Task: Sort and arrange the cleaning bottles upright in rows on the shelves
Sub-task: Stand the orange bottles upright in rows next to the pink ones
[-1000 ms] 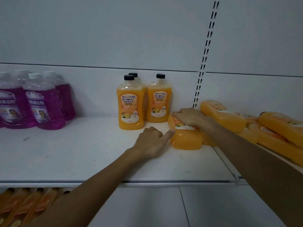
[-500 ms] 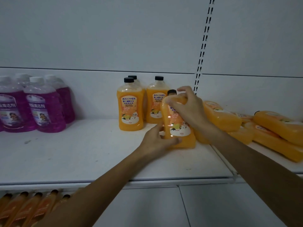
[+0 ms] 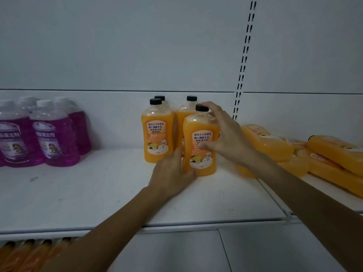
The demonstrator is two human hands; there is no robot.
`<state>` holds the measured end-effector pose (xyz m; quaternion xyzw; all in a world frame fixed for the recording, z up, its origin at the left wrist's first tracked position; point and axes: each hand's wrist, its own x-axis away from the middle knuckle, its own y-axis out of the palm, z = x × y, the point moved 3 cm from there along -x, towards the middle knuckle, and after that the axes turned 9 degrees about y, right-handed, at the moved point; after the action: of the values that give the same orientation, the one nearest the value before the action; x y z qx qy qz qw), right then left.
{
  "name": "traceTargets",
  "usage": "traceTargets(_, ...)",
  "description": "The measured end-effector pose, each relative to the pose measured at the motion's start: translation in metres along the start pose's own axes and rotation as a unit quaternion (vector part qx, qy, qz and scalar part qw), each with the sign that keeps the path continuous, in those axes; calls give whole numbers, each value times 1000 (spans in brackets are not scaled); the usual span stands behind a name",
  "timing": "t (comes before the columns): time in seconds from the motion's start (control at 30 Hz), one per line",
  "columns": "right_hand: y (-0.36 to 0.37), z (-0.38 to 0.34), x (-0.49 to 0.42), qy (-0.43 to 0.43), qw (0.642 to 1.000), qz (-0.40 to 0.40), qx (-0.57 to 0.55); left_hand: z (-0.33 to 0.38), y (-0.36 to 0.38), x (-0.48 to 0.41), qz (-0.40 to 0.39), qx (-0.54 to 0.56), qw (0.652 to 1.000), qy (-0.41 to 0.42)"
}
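Note:
An orange bottle (image 3: 200, 140) with a black cap stands upright on the white shelf (image 3: 98, 193), just in front of the right one of three upright orange bottles (image 3: 157, 132). My left hand (image 3: 172, 173) grips its lower left side. My right hand (image 3: 224, 136) wraps around its right side, fingers up by the cap and thumb on the label. Several more orange bottles (image 3: 334, 152) lie on their sides in a pile on the shelf section to the right.
Several purple bottles (image 3: 53, 138) with white caps stand upright at the left of the same shelf. Orange bottles (image 3: 25, 252) lie on the shelf below, bottom left. A slotted upright (image 3: 243, 61) runs up the back wall.
The orange bottle lay on its side a second ago; my hands tipped it up and it now stands upright on the shelf, slightly left of where it lay.

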<state>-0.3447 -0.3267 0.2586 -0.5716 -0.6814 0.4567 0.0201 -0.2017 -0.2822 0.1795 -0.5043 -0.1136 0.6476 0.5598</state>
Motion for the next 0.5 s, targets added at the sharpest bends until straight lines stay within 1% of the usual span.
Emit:
traceTargets(0.07,4,1,-4,6,1000,7,-1,-3,4,5,-52,-103,993,-21)
traceTargets(0.13,8,2,-9,12,1000,13,3,-5,7,7,-104,-166,979,-50)
traceTargets(0.2,12,3,-15,12,1000,20,11,-5,6,6,-111,-173,977,-60)
traceTargets(0.27,16,3,-20,16,998,35,48,-2,4,6,-114,-169,977,-65)
traceTargets(0.33,20,4,-27,26,996,45,78,0,4,7,-131,-194,970,-60)
traceTargets(0.4,26,3,-34,30,996,49,75,1,4,8,-145,-219,963,-58)
traceTargets(0.5,33,2,-40,27,997,45,63,2,4,7,-141,-219,964,-57)
